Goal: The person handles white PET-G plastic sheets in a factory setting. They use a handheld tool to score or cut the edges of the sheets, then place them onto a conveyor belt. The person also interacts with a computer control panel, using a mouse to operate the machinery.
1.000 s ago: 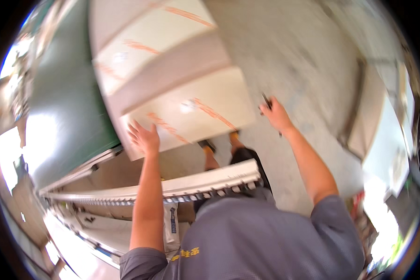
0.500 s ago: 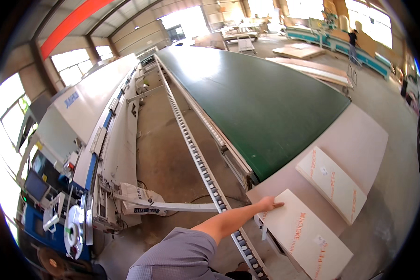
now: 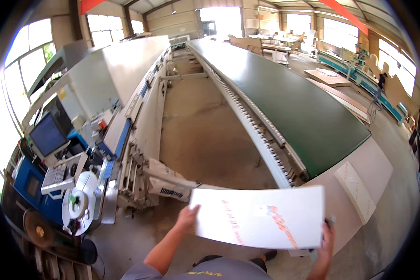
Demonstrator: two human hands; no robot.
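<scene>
I hold a white rectangular panel (image 3: 261, 217) with orange markings flat in front of me. My left hand (image 3: 187, 218) grips its left edge. At the panel's lower right corner my right hand (image 3: 327, 234) holds its right edge. More white panels (image 3: 359, 186) lie beyond, at the near end of the long green conveyor belt (image 3: 303, 107).
A roller rail (image 3: 261, 135) runs along the belt's left side. A long white machine (image 3: 126, 93) with a control screen (image 3: 46, 135), keypad and a tape reel (image 3: 79, 205) stands at the left. Bare concrete floor (image 3: 196, 126) lies between. Stacked boards (image 3: 331, 77) and a distant person (image 3: 381, 84) are at the right.
One panel has been lifted off the stack and is now carried with both hands; a second ago both hands rested on the stacked panels. The view has swung to the left, toward the machine.
</scene>
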